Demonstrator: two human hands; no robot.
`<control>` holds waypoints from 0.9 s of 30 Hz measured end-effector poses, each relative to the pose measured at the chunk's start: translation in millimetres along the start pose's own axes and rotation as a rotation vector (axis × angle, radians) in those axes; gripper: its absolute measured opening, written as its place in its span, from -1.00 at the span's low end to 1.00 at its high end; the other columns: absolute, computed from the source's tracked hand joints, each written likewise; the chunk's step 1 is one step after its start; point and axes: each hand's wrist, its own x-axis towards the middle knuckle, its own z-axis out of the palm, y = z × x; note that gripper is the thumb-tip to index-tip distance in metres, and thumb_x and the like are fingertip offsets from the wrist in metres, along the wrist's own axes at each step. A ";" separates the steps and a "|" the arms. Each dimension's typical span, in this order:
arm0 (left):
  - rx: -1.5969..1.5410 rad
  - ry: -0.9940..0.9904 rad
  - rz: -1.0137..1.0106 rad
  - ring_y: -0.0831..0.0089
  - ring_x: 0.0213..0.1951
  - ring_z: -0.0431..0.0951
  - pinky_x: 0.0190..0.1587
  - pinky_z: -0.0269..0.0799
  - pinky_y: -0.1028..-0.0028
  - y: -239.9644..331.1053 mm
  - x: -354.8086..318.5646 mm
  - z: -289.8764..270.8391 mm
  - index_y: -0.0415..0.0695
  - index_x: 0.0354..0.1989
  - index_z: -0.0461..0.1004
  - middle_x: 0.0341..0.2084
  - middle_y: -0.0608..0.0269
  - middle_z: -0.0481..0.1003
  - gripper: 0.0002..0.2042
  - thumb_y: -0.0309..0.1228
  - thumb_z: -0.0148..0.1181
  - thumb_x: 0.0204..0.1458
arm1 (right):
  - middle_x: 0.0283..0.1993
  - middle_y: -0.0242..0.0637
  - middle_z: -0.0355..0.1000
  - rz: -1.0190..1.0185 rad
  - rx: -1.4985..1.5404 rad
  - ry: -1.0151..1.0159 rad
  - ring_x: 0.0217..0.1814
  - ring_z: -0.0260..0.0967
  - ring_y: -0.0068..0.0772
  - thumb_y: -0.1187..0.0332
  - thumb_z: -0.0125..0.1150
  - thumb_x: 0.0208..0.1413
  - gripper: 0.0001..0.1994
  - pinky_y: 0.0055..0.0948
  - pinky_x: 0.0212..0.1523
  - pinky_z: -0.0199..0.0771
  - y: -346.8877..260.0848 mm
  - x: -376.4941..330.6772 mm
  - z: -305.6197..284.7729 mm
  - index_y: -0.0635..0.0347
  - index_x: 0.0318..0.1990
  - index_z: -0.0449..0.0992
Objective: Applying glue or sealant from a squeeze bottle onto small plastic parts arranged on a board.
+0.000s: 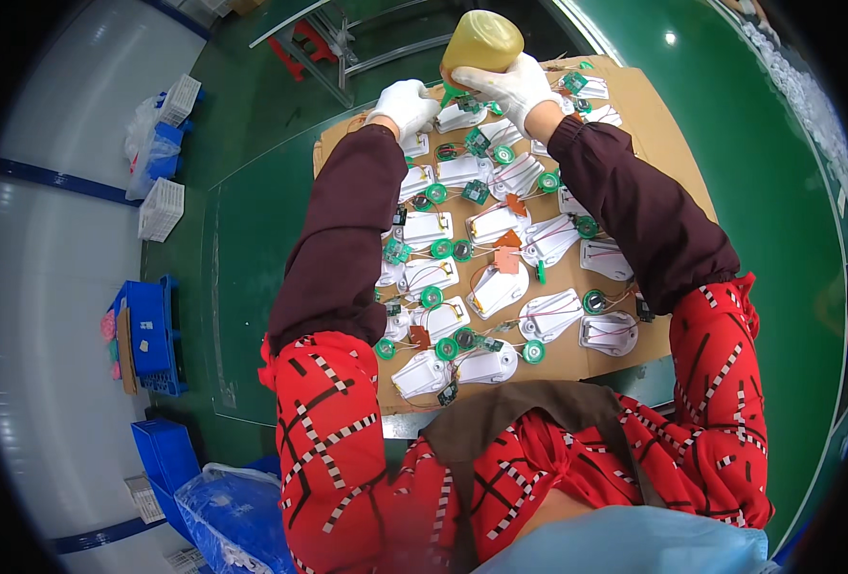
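My right hand (510, 91), in a white glove, grips a yellowish squeeze bottle (486, 40) at the far side of the cardboard. The bottle is tilted, its green tip (451, 94) pointing down toward the white plastic housings. Close to that tip, my left hand (407, 107), also gloved, has its fingers curled together at the far left housings; what they hold, if anything, is hidden. Many white housings (496, 290) lie in rows, wired to round green-rimmed parts (431, 297) and small green circuit boards (477, 143). Some orange-brown pieces (506, 260) lie among them.
A cardboard sheet (668, 182) bears the housings on the table. Beyond it stands a metal frame (347, 62) with a red stool (300, 48). Blue bins (151, 330) and white crates (162, 210) are on the left. A bagged blue bin (228, 507) sits near me, lower left.
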 end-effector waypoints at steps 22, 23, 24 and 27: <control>0.042 0.023 0.053 0.48 -0.47 0.54 -0.35 0.43 0.54 -5.0 3.4 1.8 -0.26 -0.30 0.43 -0.48 0.17 0.50 -0.76 -0.36 0.10 -0.11 | -0.19 -0.24 0.43 -0.048 -0.165 -0.072 -0.23 0.42 -0.44 0.12 0.36 -0.24 -0.46 -0.49 -0.19 0.43 -20.0 -13.3 -2.2 0.21 -0.10 0.39; 0.037 0.002 0.051 0.50 -0.48 0.52 -0.37 0.44 0.54 -3.0 2.3 1.6 -0.30 -0.30 0.40 -0.46 0.18 0.48 -0.78 -0.41 0.11 -0.08 | -0.19 -0.24 0.43 -0.052 -0.180 -0.070 -0.24 0.42 -0.46 0.13 0.35 -0.23 -0.47 -0.50 -0.21 0.44 -17.7 -12.8 -3.2 0.22 -0.10 0.39; 0.036 0.001 0.051 0.50 -0.48 0.52 -0.37 0.44 0.54 -1.6 0.4 1.4 -0.30 -0.30 0.40 -0.46 0.18 0.48 -0.78 -0.41 0.11 -0.08 | -0.20 -0.23 0.43 -0.056 -0.196 -0.068 -0.26 0.42 -0.47 0.14 0.34 -0.22 -0.48 -0.52 -0.23 0.45 -15.7 -12.1 -3.9 0.23 -0.11 0.40; 0.038 0.014 0.069 0.48 -0.46 0.53 -0.36 0.44 0.54 0.8 -3.6 -0.1 -0.31 -0.27 0.39 -0.44 0.15 0.49 -0.77 -0.43 0.07 -0.08 | -0.19 -0.23 0.43 -0.056 -0.123 -0.067 -0.25 0.42 -0.45 0.18 0.34 -0.20 -0.50 -0.53 -0.25 0.46 -8.8 -6.8 -2.8 0.24 -0.10 0.39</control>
